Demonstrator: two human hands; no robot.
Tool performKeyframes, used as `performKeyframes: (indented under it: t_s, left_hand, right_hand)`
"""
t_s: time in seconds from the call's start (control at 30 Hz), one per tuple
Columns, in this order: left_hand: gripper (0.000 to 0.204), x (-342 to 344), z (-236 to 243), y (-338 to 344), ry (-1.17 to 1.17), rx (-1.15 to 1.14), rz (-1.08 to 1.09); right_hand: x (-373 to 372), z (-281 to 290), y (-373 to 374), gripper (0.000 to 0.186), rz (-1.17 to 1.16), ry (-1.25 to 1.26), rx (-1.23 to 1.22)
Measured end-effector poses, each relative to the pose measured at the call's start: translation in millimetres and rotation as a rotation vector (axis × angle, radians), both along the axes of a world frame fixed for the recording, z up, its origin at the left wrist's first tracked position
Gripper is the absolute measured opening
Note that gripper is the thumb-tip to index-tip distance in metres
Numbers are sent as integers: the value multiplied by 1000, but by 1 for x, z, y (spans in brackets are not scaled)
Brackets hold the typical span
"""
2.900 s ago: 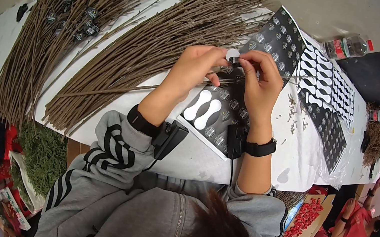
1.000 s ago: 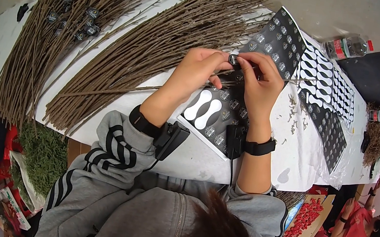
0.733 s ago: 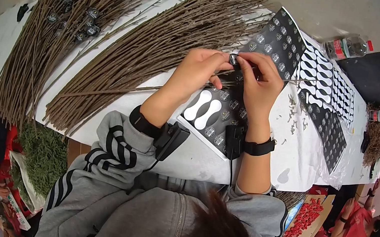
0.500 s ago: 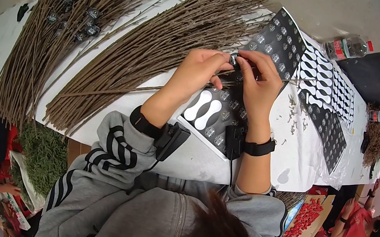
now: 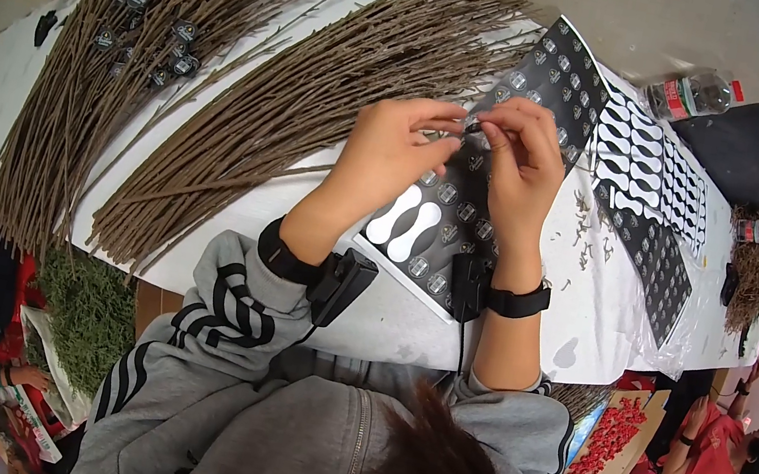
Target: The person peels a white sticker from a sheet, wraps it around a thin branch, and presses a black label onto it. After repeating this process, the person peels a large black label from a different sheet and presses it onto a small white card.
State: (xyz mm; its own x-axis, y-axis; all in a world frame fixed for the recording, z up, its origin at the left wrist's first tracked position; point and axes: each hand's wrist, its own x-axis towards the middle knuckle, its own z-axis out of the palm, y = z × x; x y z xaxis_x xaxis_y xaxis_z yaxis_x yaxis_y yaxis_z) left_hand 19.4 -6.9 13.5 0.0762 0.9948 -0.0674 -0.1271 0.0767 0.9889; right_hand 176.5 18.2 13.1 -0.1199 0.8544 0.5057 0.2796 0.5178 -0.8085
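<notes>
My right hand (image 5: pixel 528 157) pinches a small dark sticker label (image 5: pixel 473 127) between thumb and fingertips. Close by on its left, my left hand (image 5: pixel 398 144) has its thumb and fingers apart, with the fingertips almost at the label. Under both hands lies a black sheet of round-ended stickers (image 5: pixel 451 204), with white backing shapes (image 5: pixel 415 228) showing where stickers are gone. A single twig (image 5: pixel 283 177) runs behind my left wrist; its farther end is hidden. Just left of my hands spreads a big bundle of brown twigs (image 5: pixel 303 92).
Another twig bundle (image 5: pixel 67 111) at the left carries several black tags (image 5: pixel 184 30). More sticker sheets (image 5: pixel 632 160) lie at the right, beside a plastic bottle (image 5: pixel 693 97). Green foliage (image 5: pixel 87 312) and red pieces (image 5: pixel 601 449) stand behind me, with people at both sides.
My left fingers have come away from the label and spread apart. The right hand keeps its pinch, and the label has turned slightly.
</notes>
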Motion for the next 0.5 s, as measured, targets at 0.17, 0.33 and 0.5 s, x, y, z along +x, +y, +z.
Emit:
performKeyframes:
  t_s: [0.17,0.33,0.5]
  left_hand:
    - [34,-3,15,-6,519,345,330]
    - [41,3,11,-6,790,685,543]
    - [44,8,10,-11,899,709,496]
  right_hand:
    - [1,8,-2,8,3,124,115]
    - [-8,8,-8,13,-34,393,-282]
    - [-20,11,-13,18,32,467,-589]
